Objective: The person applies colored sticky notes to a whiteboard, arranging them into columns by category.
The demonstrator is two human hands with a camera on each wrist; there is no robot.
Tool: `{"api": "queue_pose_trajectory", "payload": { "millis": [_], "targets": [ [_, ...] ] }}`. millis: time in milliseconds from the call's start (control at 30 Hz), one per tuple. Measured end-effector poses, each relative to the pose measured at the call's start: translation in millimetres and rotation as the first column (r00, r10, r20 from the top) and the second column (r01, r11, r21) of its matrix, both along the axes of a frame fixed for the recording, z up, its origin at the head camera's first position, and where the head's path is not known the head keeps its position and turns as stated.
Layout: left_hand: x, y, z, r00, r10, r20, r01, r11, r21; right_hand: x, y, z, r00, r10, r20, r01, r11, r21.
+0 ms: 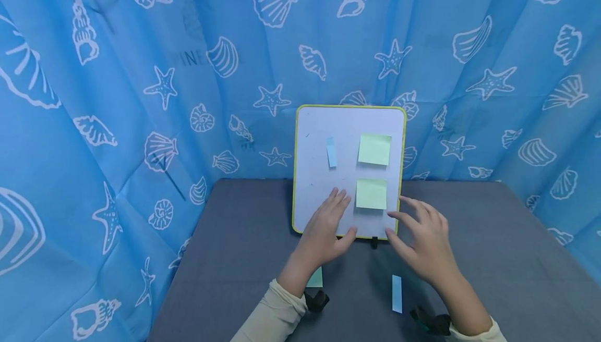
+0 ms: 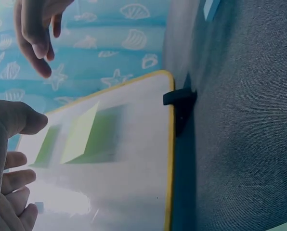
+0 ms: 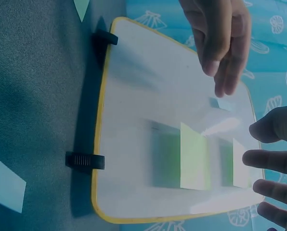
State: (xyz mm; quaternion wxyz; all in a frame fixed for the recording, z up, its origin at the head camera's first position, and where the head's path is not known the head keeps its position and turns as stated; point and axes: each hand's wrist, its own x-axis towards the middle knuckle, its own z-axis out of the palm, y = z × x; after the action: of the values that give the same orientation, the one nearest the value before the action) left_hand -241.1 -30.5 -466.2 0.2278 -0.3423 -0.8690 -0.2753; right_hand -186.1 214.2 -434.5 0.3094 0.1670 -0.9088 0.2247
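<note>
A whiteboard [image 1: 324,123] with a yellow rim stands propped on the table. Two pale green sticky notes, an upper one [image 1: 374,149] and a lower one [image 1: 371,194], are stuck on its right half, their free edges lifting. A narrow blue sticky strip [image 1: 331,152] clings to its left half. My left hand [image 1: 324,230] is in front of the board's lower left, fingers extended and holding nothing. At the lower right corner, my right hand [image 1: 424,237] has its fingers spread and slightly bent, with nothing between them. Whether either hand touches the board is unclear.
On the grey table [image 1: 244,248] lie another blue strip [image 1: 396,294] near the right wrist and a green note [image 1: 315,278], partly hidden by the left wrist. Black clips [image 3: 88,160] support the board's bottom edge. A blue shell-patterned curtain [image 1: 188,97] hangs behind.
</note>
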Motion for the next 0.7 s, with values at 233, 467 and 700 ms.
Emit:
{"api": "queue_pose_trajectory", "payload": {
  "millis": [233,467,700],
  "targets": [
    [6.5,0.1,2.0,0.999,-0.004,0.033,0.004,1.0,-0.004,9.4,3,1.6,1.0,-0.02,-0.015,0.019,1.0,-0.014],
    [10.2,-4.1,3.5,0.999,-0.007,0.052,0.007,1.0,-0.006,12.2,5,1.6,1.0,-0.016,-0.009,0.016,1.0,-0.016],
    [15.3,-3.1,3.6,0.999,-0.024,0.022,0.025,0.999,-0.039,14.2,7,-1.0,1.0,0.002,0.013,-0.002,1.0,-0.005]
  ]
}}
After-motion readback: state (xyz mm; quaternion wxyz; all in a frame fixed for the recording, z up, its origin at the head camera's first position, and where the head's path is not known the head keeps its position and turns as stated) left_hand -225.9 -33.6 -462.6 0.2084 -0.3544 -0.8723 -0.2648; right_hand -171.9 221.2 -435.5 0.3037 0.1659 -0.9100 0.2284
